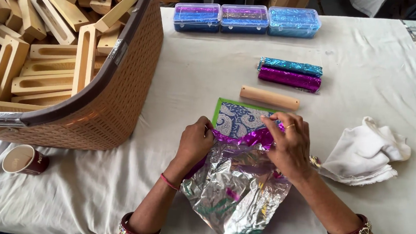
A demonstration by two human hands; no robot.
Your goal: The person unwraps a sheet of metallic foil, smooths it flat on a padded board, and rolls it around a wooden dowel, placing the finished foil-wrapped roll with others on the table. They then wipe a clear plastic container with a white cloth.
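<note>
A white cloth-covered table (370, 70) fills the view, with a big woven basket (115, 100) of wooden blocks (45, 45) at its left end. In front of the person lies a crumpled sheet of silver and purple foil (235, 183), its upper edge over a green-bordered patterned mat (237, 118). The left hand (195, 141) pinches the foil's top edge at the left; the right hand (290, 143) grips it at the right, fingers closed on the foil. Nearby are a white rag (366, 152), three plastic boxes (245, 19), two foil-wrapped rolls (290, 74), a bare wooden stick (269, 97) and a paper cup (24, 160).
</note>
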